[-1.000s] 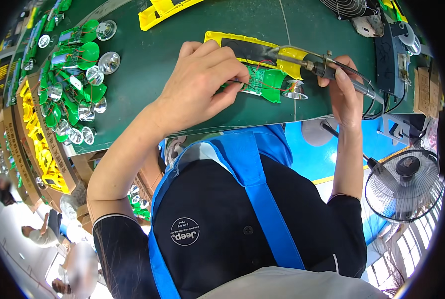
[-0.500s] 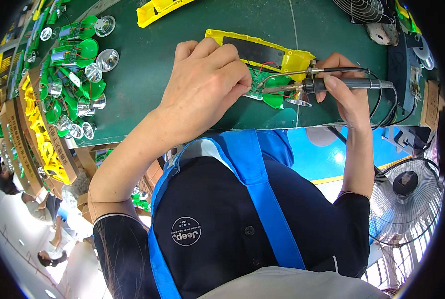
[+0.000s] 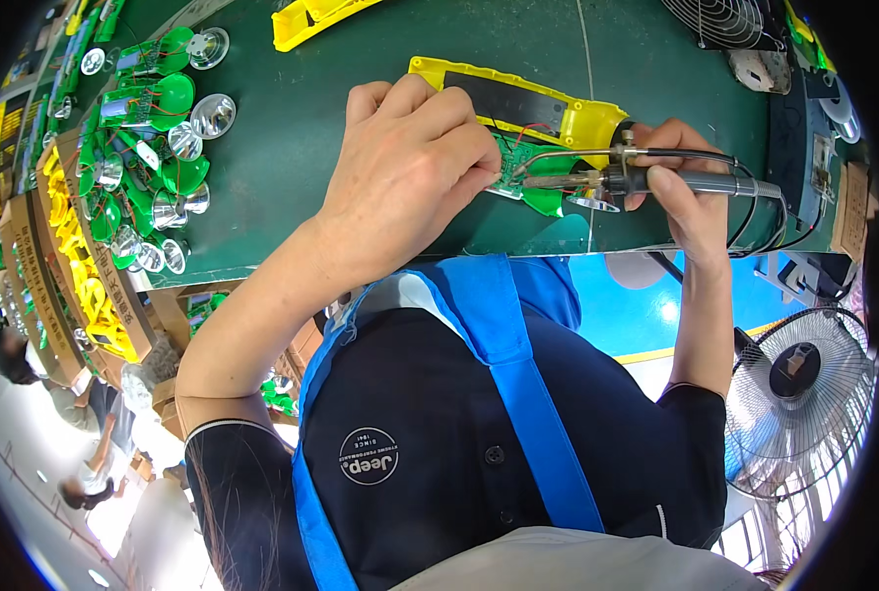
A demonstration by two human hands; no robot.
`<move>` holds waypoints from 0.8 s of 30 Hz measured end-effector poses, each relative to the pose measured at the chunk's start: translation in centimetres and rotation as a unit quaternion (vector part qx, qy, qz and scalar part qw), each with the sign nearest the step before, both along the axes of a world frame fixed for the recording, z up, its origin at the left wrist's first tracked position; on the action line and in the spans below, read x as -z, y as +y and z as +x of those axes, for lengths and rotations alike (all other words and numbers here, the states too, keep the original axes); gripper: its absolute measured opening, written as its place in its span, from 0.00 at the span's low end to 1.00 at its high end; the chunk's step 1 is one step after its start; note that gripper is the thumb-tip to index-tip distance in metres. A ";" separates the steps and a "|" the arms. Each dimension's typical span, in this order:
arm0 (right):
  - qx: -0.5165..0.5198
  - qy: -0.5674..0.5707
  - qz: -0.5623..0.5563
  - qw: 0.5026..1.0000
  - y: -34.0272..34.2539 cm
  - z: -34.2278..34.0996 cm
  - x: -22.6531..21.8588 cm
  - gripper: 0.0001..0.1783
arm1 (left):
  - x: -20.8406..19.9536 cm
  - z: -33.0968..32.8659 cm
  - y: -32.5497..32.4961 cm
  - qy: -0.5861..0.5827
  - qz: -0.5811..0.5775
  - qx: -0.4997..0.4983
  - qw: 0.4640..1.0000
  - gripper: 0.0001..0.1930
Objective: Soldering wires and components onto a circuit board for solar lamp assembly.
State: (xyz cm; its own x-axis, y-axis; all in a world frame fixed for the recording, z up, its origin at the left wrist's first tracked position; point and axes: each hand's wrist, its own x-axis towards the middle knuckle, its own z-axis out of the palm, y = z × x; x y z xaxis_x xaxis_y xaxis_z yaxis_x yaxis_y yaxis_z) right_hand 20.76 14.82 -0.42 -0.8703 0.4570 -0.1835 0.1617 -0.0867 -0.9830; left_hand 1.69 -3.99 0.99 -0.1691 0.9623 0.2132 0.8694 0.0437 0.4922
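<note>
Green bench (image 3: pixel 292 148) | centre: yellow casing (image 3: pixel 593 124) | left: green lamp units (image 3: pixel 174 96)

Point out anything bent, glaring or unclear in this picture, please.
Head view: the cardboard box of yellow parts bows along the left rim; head view: a bright glare spot sits on the blue floor; head view: the fine tip of the soldering iron is hard to tell from the circuit board.
</note>
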 end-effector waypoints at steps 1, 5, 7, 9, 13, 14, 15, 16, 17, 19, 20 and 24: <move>0.001 0.000 0.000 1.000 0.1 0.2 0.2 0.16 | -0.1 0.0 0.1 0.002 -0.003 0.000 1.000 0.06; 0.040 0.048 -0.003 0.998 0.3 0.9 0.7 0.17 | -0.1 0.2 0.0 0.008 -0.003 -0.002 1.000 0.08; 0.048 0.047 -0.004 0.998 0.2 1.1 0.7 0.17 | 0.1 0.2 0.0 0.009 -0.002 -0.002 1.000 0.06; 0.050 0.040 -0.001 0.998 0.2 1.1 0.7 0.17 | 0.1 0.4 -0.1 0.010 -0.001 -0.003 1.000 0.06; 0.051 0.048 0.009 0.997 0.3 1.2 0.9 0.18 | 0.1 0.2 0.0 0.013 -0.001 0.002 1.000 0.05; 0.057 0.067 0.007 0.996 0.3 1.1 0.9 0.19 | 0.1 0.1 0.1 0.014 -0.002 0.005 1.000 0.05; 0.063 0.085 0.005 0.994 0.4 1.0 0.9 0.20 | 0.0 -0.2 0.1 0.014 0.000 0.005 1.000 0.05; 0.065 0.086 0.007 0.994 0.3 1.2 0.7 0.20 | -0.5 -0.4 0.2 -0.005 -0.017 0.025 1.000 0.05; 0.086 0.127 0.021 0.988 0.4 1.4 0.5 0.21 | -1.1 -0.7 0.4 -0.022 -0.033 0.045 0.998 0.05; 0.095 0.207 0.054 0.972 0.9 2.0 0.4 0.23 | -1.3 -2.1 1.5 -0.046 0.005 0.028 0.999 0.05; 0.093 0.211 0.060 0.971 0.8 1.2 0.1 0.23 | -1.5 -3.1 2.4 -0.067 0.041 0.002 0.997 0.06; 0.117 0.275 0.181 0.937 0.4 -2.9 -1.1 0.20 | 0.0 -4.3 5.1 0.139 -0.036 0.066 0.987 0.06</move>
